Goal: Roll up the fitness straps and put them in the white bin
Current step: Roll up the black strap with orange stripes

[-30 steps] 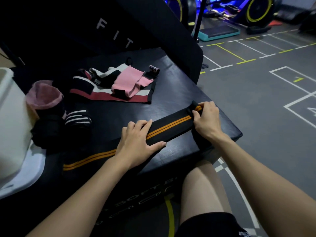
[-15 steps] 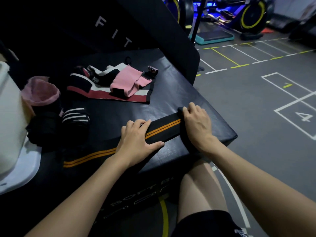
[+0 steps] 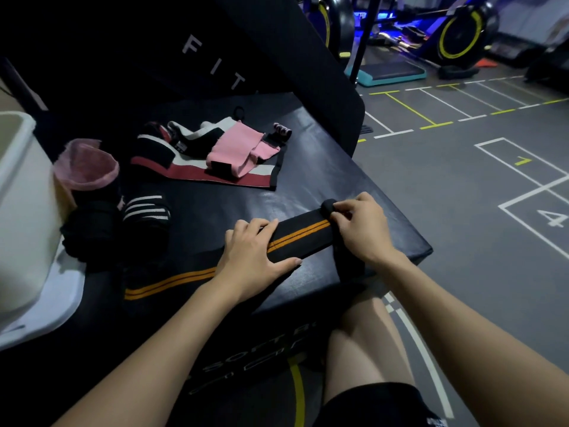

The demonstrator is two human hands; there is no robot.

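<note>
A long black strap with two orange stripes (image 3: 303, 234) lies flat across the front of a black padded box (image 3: 308, 167). My left hand (image 3: 252, 257) presses flat on its middle, fingers straight. My right hand (image 3: 358, 228) pinches the strap's right end, which is curled into a small roll. The white bin (image 3: 18, 192) stands at the far left edge. More straps lie behind: a pink one (image 3: 237, 149) on a red, white and black one (image 3: 197, 172), plus a rolled black strap with white stripes (image 3: 146, 208).
A rolled pink-edged strap (image 3: 86, 167) and dark rolls (image 3: 89, 232) sit beside the bin. A white lid (image 3: 46, 303) lies under the bin. A slanted black pad (image 3: 215, 57) rises behind the box. My bare knee (image 3: 366, 331) is below the box edge. Grey gym floor with painted lines lies right.
My right hand has rolled the strap's right end inward, toward my left hand, so the flat stretch between my hands is shorter. My left hand has stayed pressed in place.
</note>
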